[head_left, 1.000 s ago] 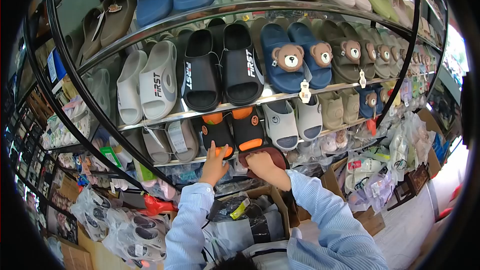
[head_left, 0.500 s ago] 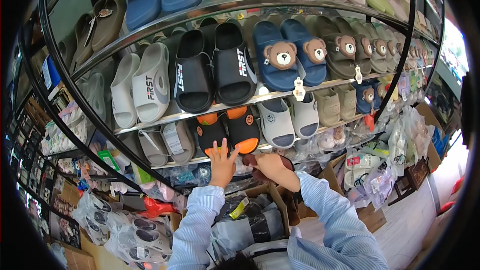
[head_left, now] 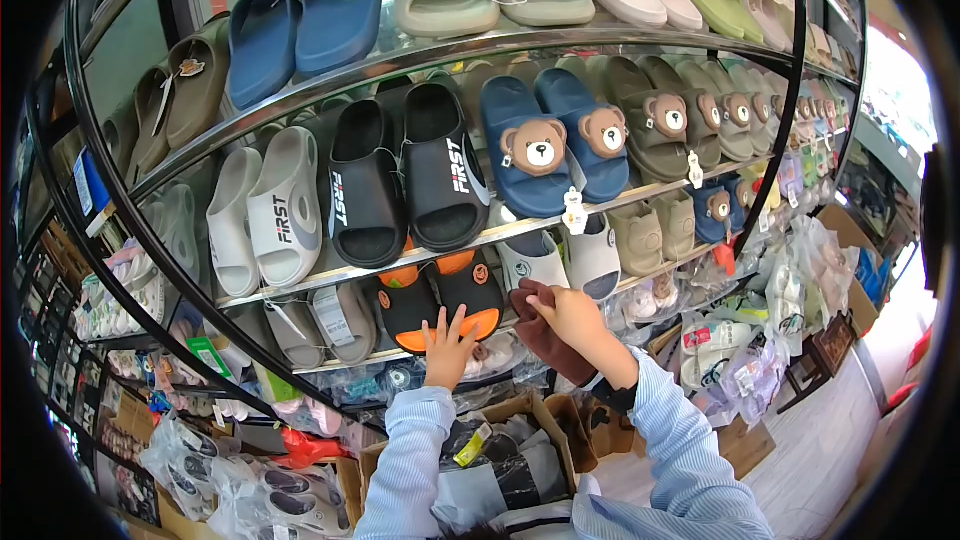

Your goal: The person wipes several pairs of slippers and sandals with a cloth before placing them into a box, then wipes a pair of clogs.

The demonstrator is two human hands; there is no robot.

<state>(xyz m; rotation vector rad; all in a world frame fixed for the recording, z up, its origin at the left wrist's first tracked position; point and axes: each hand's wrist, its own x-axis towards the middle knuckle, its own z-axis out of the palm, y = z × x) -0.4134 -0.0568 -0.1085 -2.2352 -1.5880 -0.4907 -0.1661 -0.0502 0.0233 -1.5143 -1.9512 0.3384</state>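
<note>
My left hand (head_left: 450, 345) rests with spread fingers against the toe of the black-and-orange slide pair (head_left: 440, 292) on the lowest shelf rail. My right hand (head_left: 572, 315) grips a dark maroon slide (head_left: 545, 335), holding it upright just right of that pair and in front of the grey-white slides (head_left: 560, 258). Both arms wear light blue striped sleeves.
Curved metal shelves (head_left: 420, 55) hold rows of slides: black FIRST slides (head_left: 405, 180), white FIRST slides (head_left: 265, 215), blue bear slides (head_left: 555, 140). Bagged footwear (head_left: 235, 470) lies lower left, open cardboard boxes (head_left: 500, 450) sit below my hands, and more bagged goods (head_left: 790, 300) hang at right.
My right hand has lifted the maroon slide up from below the shelf edge to the shelf's level. My left hand stayed at the black-and-orange pair. The view tilted upward slightly.
</note>
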